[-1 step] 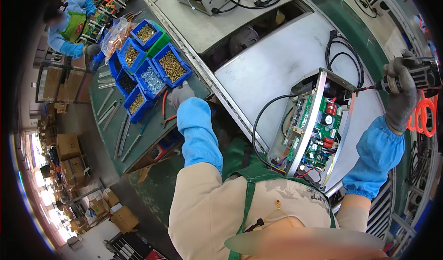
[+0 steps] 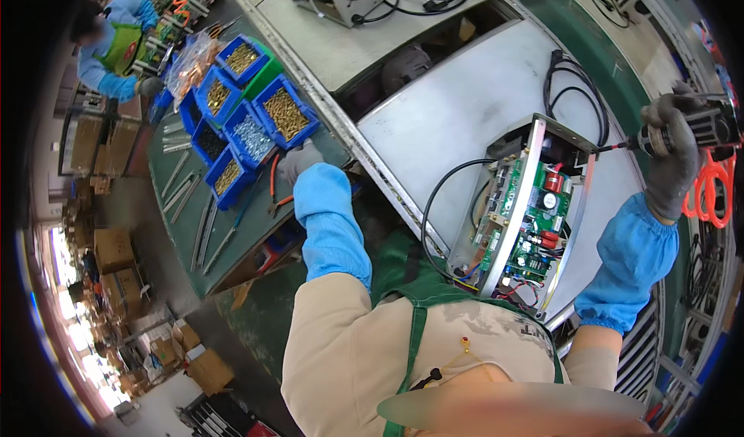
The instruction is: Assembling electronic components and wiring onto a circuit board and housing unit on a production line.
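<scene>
Several bins [image 2: 242, 186] crowd the left hand [image 2: 301, 160], fingers unclear; right hand [image 2: 671, 152] clamps a driver [image 2: 704, 130].

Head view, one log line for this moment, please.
left hand: beside blue screw bin | right hand: gripping power driver | driver bit: at open chassis corner

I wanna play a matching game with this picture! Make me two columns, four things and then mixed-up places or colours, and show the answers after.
Things
1. Right hand
2. Left hand
3. Open electronics unit
4. Coiled hose

Places or colours
A. On the pale worktop
B. Orange-red
C. Close to a blue bin of brass-coloured parts
D. Holding a power screwdriver

Right pairs: 1-D, 2-C, 3-A, 4-B
</scene>
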`<state>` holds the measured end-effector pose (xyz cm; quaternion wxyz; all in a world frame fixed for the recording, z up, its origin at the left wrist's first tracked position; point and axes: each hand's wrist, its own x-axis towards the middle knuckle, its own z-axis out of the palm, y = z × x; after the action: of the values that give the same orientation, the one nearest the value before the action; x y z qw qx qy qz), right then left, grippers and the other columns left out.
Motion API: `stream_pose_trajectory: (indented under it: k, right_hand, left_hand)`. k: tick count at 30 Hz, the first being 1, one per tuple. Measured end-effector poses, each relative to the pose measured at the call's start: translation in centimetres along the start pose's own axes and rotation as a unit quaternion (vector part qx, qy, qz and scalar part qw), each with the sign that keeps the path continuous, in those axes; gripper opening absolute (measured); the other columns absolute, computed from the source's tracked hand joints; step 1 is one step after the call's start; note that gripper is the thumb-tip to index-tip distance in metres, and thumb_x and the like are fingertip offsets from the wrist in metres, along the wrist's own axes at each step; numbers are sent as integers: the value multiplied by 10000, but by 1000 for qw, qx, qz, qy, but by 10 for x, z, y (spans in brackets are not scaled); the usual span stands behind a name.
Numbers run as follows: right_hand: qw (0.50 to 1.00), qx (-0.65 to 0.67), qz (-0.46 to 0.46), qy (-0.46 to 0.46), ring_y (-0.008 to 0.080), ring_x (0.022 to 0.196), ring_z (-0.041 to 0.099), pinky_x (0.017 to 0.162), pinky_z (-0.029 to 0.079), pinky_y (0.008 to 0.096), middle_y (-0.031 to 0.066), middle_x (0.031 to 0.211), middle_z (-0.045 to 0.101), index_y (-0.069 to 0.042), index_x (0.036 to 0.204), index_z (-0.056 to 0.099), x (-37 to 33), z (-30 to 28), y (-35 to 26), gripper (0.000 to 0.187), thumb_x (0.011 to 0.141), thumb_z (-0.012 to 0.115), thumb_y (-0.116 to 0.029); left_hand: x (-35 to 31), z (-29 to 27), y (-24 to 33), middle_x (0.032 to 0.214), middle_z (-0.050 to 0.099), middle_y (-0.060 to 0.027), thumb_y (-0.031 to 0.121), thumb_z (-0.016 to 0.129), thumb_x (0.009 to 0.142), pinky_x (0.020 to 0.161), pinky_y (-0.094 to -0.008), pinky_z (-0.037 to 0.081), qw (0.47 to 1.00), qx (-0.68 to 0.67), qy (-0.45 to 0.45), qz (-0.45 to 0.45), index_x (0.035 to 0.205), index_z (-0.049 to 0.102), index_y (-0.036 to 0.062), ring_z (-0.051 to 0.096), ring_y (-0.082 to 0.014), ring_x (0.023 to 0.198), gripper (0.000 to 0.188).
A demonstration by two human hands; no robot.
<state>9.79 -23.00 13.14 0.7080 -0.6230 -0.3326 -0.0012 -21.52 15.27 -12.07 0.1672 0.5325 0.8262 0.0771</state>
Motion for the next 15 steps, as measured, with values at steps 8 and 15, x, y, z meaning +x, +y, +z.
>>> stream_pose_trajectory:
  k: [8, 15]
  right_hand:
    - [1000, -16, 10, -1, 157, 720, 554, 751, 478, 314, 75, 799, 567, 46, 1166, 516, -2, 0, -3, 432, 794, 578, -165]
    - [992, -90, -31, 81, 121, 582, 558, 562, 474, 261, 63, 710, 612, 11, 910, 626, -9, 18, -33, 197, 808, 613, -157]
  left_hand:
    - [-9, 8, -12, 1051, 632, -150, 228, 593, 860, 792, -347, 517, 974, -177, -29, 142, 950, 670, 30, 620, -281, 917, 231]
    - [-145, -26, 42, 899, 579, -58, 83, 568, 890, 659, -235, 470, 603, -522, -533, 284, 1010, 561, 38, 548, -122, 753, 128]
